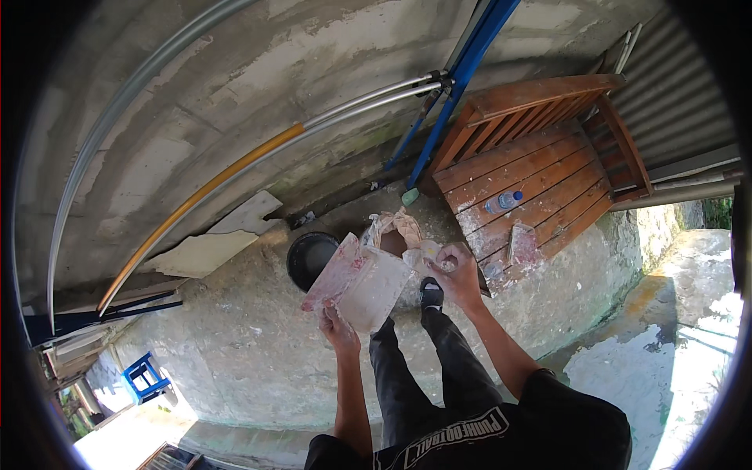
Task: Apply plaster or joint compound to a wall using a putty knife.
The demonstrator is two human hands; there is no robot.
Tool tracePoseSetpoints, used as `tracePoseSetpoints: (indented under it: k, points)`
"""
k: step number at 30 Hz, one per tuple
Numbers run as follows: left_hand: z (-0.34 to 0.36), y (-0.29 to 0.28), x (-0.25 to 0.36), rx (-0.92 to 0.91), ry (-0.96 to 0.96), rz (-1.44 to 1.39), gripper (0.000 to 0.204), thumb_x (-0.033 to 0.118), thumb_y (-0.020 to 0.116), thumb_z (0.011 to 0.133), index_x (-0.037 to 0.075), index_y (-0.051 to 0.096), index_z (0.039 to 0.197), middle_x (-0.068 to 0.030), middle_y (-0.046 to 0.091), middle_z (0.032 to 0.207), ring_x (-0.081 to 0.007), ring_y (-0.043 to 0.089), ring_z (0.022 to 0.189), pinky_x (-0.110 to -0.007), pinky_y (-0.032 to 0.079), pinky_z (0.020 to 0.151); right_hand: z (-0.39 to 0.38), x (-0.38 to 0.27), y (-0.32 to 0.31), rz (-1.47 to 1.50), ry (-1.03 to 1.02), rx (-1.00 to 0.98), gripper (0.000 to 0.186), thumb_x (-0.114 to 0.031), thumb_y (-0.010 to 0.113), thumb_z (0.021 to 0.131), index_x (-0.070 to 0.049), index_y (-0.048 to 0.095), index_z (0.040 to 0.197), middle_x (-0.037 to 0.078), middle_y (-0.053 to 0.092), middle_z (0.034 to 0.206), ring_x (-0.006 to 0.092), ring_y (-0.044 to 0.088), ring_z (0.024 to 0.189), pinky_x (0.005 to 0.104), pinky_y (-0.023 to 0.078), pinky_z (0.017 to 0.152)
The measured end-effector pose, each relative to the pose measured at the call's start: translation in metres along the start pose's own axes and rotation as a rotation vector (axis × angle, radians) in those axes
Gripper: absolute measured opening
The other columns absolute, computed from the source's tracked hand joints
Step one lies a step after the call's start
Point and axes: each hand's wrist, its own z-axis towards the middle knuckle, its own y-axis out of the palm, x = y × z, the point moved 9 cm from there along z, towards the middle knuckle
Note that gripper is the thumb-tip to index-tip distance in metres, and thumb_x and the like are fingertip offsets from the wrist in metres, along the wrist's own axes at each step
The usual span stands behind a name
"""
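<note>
My left hand (338, 327) grips flat, plaster-smeared boards or plates: a pink-stained one (329, 278) and a paler grey-white one (376, 294) overlapping it. My right hand (458, 270) is closed around a small whitish item (431, 251) at the right of the boards; I cannot make out what it is. Just behind the boards an open, crumpled sack (398, 227) shows a brownish inside. A black round tub (305, 252) stands on the concrete floor to their left, partly hidden by the pink board.
A wooden bench (525, 180) holds a water bottle (504, 202) and a stained board (522, 243). White scrap panels (200, 254) lie along the wall. Bent metal pipes (219, 172) and blue posts (454, 94) line it. A blue stool (145, 376) stands at lower left; my feet are below the sack.
</note>
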Motion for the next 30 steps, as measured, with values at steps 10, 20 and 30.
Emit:
tracePoseSetpoints:
  k: [10, 20, 30]
  points:
    - [-0.063, 0.095, 0.042, -0.075, 0.064, -0.067, 0.027, 0.024, 0.049, 0.099, -0.001, 0.058, 0.105, -0.0072, 0.062, 0.103, -0.0133, 0.058, 0.094, -0.030, 0.047, 0.084, -0.061, -0.148, -0.030, -0.199, -0.328, -0.202, 0.028, -0.004, 0.077, 0.062, -0.004, 0.053, 0.078, 0.013, 0.055, 0.094, 0.0337, 0.058, 0.090, 0.0398, 0.047, 0.079]
    - [-0.108, 0.120, 0.082, -0.035, 0.116, -0.058, 0.027, 0.024, 0.052, 0.099, -0.002, 0.061, 0.100, -0.0044, 0.062, 0.093, -0.0098, 0.055, 0.083, -0.026, 0.046, 0.075, -0.059, -0.169, -0.089, -0.236, -0.401, -0.109, 0.034, -0.001, 0.077, 0.062, -0.003, 0.052, 0.085, 0.016, 0.052, 0.092, 0.0360, 0.057, 0.088, 0.0413, 0.047, 0.074]
    - [-0.124, 0.138, 0.099, -0.042, 0.118, -0.051, 0.027, 0.026, 0.053, 0.098, -0.001, 0.060, 0.097, -0.0010, 0.060, 0.086, -0.0064, 0.051, 0.075, -0.024, 0.043, 0.067, -0.050, -0.177, -0.111, -0.229, -0.378, -0.062, 0.032, 0.000, 0.078, 0.059, -0.004, 0.052, 0.078, 0.012, 0.054, 0.091, 0.0319, 0.057, 0.090, 0.0385, 0.046, 0.078]
